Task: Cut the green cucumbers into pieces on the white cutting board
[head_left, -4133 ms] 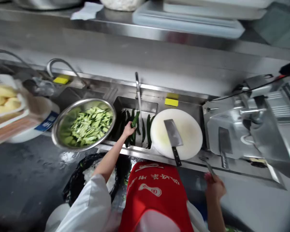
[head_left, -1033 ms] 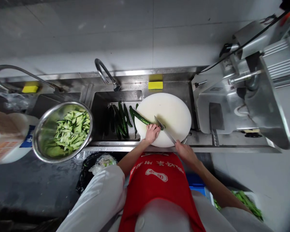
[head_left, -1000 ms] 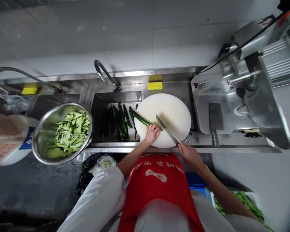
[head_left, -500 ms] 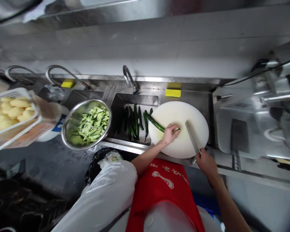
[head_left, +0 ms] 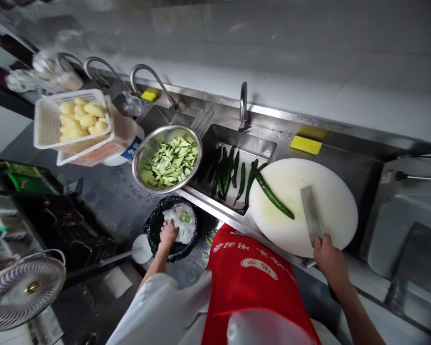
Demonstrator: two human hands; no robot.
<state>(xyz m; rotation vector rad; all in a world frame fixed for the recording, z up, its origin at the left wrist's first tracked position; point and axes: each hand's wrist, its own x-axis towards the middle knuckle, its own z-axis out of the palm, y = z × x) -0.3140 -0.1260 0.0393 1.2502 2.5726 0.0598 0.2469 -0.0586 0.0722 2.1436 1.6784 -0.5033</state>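
Observation:
My right hand (head_left: 328,254) is closed round the handle of a cleaver (head_left: 311,211), whose broad blade is over the white round cutting board (head_left: 330,187). A whole cucumber (head_left: 273,196) lies on the board's left part, one end reaching over the rim toward the sink. My left hand (head_left: 168,232) is away from the board, above a bin lined with a black bag (head_left: 151,232). Its fingers look spread, and no object shows in them. Beneath it is crumpled clear plastic (head_left: 187,230) with green scraps.
Several cucumbers (head_left: 233,167) lie in the sink (head_left: 269,151) below a faucet (head_left: 243,108). A steel bowl (head_left: 140,177) of sliced cucumber stands left of it. Farther left is a white basket (head_left: 45,129) of peeled potatoes. A yellow sponge (head_left: 306,144) sits behind the board.
My left hand has left the cucumber on the board and moved left and down to the bin. The cleaver stays in my right hand over the board. The view has swung left.

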